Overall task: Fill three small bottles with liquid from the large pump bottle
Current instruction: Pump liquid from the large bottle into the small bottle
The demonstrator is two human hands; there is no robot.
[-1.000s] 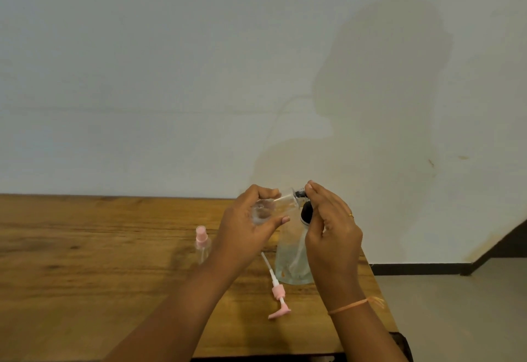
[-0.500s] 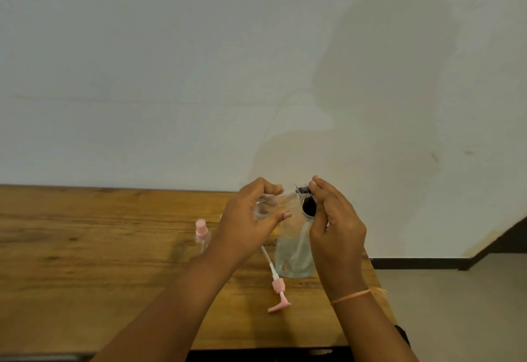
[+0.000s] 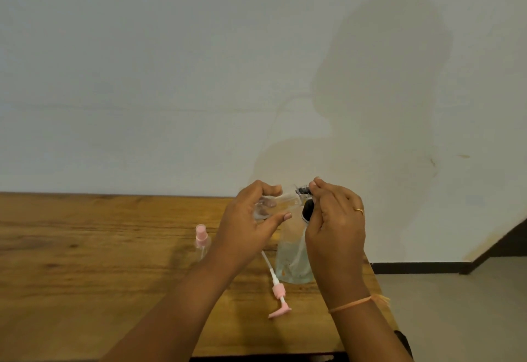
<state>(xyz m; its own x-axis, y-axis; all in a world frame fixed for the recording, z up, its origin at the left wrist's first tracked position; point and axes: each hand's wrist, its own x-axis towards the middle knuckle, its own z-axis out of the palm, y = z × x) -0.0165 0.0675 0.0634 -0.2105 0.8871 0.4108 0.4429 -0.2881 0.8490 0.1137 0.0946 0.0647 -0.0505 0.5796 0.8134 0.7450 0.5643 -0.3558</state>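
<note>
Wooden table [image 3: 85,276] comes first, with a pink pump head [image 3: 279,293] and its white tube lying loose on the boards. Just behind it the large clear bottle [image 3: 292,260] stands upright, partly hidden by the right wrist, which wears an orange thread [image 3: 352,304]. Above it, the left hand [image 3: 253,219] curls its fingers and thumb round a small clear bottle [image 3: 278,204], tipped almost on its side. The right hand [image 3: 338,219] pinches that bottle's dark top end with its fingertips. Left of the arms, a pink-capped spray bottle [image 3: 202,240] stands on the table. Beyond is a pale wall [image 3: 142,76] bearing the person's shadow.
</note>
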